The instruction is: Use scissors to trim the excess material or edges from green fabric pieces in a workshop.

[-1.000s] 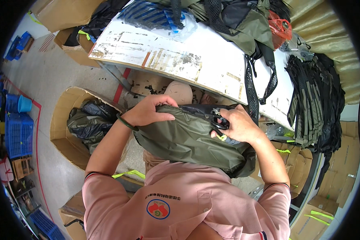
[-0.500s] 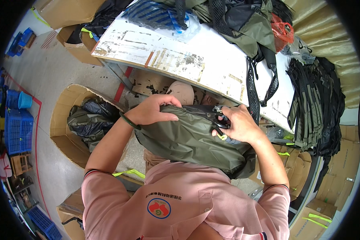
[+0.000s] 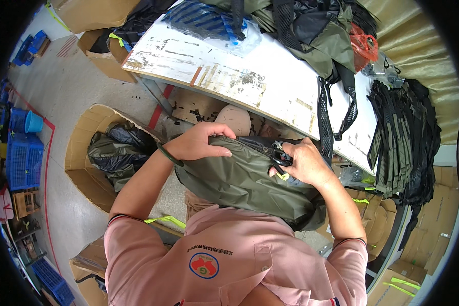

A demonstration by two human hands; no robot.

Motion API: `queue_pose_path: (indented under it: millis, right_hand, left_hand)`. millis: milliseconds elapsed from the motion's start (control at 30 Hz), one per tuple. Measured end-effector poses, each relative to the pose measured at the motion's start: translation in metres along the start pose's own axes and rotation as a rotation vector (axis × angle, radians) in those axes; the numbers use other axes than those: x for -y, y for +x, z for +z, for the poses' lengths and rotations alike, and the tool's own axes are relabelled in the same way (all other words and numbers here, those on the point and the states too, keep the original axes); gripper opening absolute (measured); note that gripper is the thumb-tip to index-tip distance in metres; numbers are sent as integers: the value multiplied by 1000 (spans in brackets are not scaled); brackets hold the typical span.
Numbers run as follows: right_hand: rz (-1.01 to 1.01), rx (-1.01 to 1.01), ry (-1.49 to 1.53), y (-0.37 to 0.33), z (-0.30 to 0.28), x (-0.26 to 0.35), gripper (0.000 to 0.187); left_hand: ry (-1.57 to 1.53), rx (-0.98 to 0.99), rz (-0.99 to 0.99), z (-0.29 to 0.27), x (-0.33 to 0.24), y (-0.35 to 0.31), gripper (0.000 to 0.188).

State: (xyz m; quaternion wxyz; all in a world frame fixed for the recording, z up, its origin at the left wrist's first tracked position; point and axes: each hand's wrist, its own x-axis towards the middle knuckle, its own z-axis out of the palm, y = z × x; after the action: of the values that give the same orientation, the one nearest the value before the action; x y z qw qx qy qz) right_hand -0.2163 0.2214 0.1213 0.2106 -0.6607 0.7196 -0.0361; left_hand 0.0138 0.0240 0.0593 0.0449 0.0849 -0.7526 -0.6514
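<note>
An olive-green coated-fabric bag (image 3: 229, 176) hangs in front of my chest, its dark upper edge facing the table. My left hand (image 3: 201, 143) is closed on that edge at the left, thumb on the near side and fingers over the far side. At the right part of the same edge is my right hand (image 3: 303, 160), its fingers curled round small black-handled scissors (image 3: 283, 157) with a yellow-green bit near them. The scissors' tips lie close to the bag's edge, and whether they touch it I cannot tell.
Ahead stands a worn white table (image 3: 219, 76) with olive and black bags (image 3: 316, 41) and blue-striped plastic (image 3: 201, 23). A cardboard box (image 3: 81, 158) holding dark fabric is at my left. Stacked straps and fabric (image 3: 405, 137) hang over the table's right end. Blue crates (image 3: 25, 160) stand far left.
The view has shifted slightly. Both hands stay on the bag's upper edge, and the right hand with the scissors has turned a little.
</note>
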Motion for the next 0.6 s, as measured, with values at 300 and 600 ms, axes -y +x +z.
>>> queue_pose_path:
  millis: [300, 600]
  right_hand:
    - [-14, 39, 60, -7, 4, -3, 48]
    - [-18, 23, 44, -8, 3, 3, 50]
  left_hand:
    - [118, 38, 45, 2, -8, 2, 34]
    - [107, 32, 36, 5, -10, 1, 34]
